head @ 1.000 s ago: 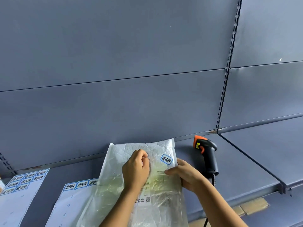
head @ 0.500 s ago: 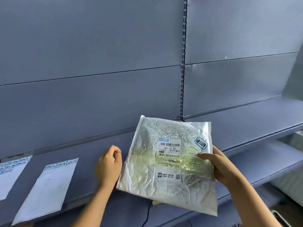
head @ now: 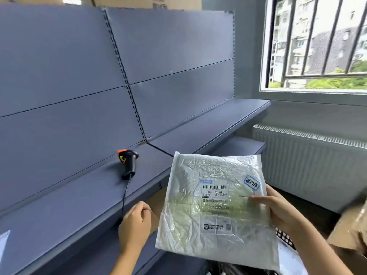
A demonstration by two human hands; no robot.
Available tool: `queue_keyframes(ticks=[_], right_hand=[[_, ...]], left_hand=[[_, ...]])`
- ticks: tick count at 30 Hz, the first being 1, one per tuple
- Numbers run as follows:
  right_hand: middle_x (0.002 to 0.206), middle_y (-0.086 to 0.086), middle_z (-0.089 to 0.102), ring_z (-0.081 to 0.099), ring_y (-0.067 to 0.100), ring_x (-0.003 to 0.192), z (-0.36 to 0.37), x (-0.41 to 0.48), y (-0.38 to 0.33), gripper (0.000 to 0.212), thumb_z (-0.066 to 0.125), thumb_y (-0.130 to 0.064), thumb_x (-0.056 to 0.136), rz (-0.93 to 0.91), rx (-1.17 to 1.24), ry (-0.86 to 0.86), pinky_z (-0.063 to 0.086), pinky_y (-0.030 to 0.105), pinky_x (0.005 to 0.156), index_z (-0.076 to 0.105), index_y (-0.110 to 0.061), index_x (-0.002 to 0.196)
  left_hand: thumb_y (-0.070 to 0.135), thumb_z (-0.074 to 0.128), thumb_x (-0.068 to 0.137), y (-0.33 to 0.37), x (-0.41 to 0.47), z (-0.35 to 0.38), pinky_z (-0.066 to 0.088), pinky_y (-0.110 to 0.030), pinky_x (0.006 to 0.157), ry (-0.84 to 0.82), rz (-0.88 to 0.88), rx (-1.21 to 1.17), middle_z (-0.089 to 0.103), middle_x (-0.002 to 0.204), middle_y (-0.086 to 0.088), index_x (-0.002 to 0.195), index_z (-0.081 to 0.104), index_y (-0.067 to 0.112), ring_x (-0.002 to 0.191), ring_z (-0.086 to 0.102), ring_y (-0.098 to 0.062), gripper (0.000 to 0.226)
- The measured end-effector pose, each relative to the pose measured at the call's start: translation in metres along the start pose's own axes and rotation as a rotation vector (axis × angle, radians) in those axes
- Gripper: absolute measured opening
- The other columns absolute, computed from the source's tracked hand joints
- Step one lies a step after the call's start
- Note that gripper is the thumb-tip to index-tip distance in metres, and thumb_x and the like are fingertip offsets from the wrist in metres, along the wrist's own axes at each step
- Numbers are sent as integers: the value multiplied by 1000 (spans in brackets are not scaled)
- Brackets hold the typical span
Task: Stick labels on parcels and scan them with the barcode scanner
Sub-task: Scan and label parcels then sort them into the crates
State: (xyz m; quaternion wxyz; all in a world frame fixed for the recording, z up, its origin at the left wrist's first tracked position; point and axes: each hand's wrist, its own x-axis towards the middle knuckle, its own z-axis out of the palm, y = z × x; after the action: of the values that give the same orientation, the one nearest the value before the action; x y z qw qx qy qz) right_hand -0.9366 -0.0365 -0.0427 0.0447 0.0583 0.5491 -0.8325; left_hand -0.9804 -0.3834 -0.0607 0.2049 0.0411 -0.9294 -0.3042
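- My right hand grips the parcel by its right edge, thumb flat across the front and fingers hidden behind it.
- The parcel is a crinkled whitish plastic mailer, held in the air in front of the shelf's front edge and tilted face-up towards me.
- A blue-bordered sticker sits near its upper right corner, just above my thumb; its three black characters are too slanted for me to read with certainty.
- The printed shipping label in the middle shows a barcode with "661 C1 69" under it. The smaller lines below are blurred, and a logo and a QR code sit lower down.
- My left hand hangs at the shelf's front edge with fingers loosely curled and nothing in them.
- The barcode scanner, black with an orange head, lies on the shelf towards its back edge, well apart from the parcel.
- Its cable runs to the front edge and disappears behind my left hand; I cannot tell whether they touch.
- A cardboard box is cut off at the right.
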Motion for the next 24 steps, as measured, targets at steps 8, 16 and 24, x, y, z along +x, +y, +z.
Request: queue_keyframes(ticks=[8,16,24], right_hand=[[101,16,70,69,30,82,-60,-113,17,65,77,5,55,-73,57,266,60,42,67,56,-6,116],[105,15,70,70,32,89,-132,-227,19,58,69,2,66,-55,96,487,58,40,62,53,-12,120],[93,13,73,72,28,77,-231,-278,-8,50,62,2,68,-100,116,573,58,35,56,54,-10,116]], left_hand=[[9,50,88,43,-70,45,35,-28,51,-249,151,-51,59,68,7,69,56,21,63,51,-17,24],[12,48,89,85,-147,94,39,-26,49,-484,177,-112,60,64,7,68,56,23,59,54,-15,25],[12,48,86,177,-186,165,37,-28,52,-572,219,-133,60,66,7,68,55,24,65,54,-18,23]])
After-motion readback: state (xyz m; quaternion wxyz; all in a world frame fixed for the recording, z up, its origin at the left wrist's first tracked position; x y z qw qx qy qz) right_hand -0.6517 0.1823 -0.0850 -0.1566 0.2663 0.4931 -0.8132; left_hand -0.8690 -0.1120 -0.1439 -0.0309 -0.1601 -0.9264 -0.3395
